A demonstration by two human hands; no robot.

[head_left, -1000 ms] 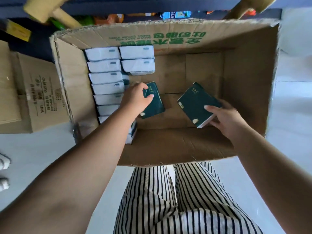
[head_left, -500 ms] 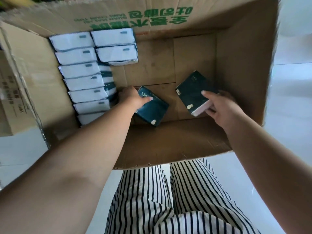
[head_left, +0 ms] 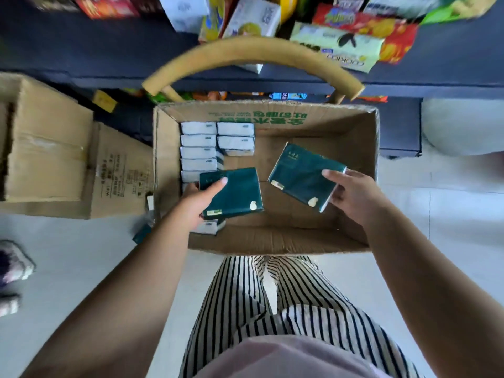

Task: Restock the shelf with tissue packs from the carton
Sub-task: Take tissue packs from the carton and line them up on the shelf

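Nearest: black-and-white striped trousers and a pale pink top hem, standing on pale grey floor tiles. Left hand grip: thumb on top, fingers curled under, clamped on a dark green plastic-wrapped tissue pack, held over the near-left part of the open brown cardboard carton. Right hand grip: thumb on top, fingers underneath, pinching the near-right corner of a second dark green tissue pack, tilted, above the carton's middle-right. Both packs are clear of the carton floor. Rest of stock: a row of white-edged tissue packs standing on end along the carton's left wall, plus a short second row at the far-left corner. The right half of the carton floor is bare cardboard. Left of the carton: two closed brown cardboard boxes on the floor. Beyond the carton's far wall: a curved tan wooden chair back, then a dark blue shelf with blurred colourful snack packets along it.
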